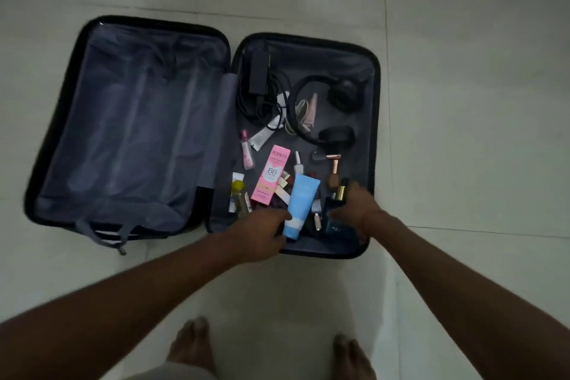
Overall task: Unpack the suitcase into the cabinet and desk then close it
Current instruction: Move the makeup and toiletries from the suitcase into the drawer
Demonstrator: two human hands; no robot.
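Both hands in the open suitcase [374,133]: left hand [257,233] pinches the blue tube's [301,205] cap end, right hand [357,207] wraps a dark bottle [336,219], fingertips hidden, blurry.

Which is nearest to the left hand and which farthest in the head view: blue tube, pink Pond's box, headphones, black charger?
From the left hand:
1. Blue tube, touching its fingers.
2. Pink Pond's box, just beyond, slightly left.
3. Headphones, far right part.
4. Black charger, far left corner; close to headphones, hard to call.

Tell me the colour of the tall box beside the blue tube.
Pink box with white lettering, seen in the head view.
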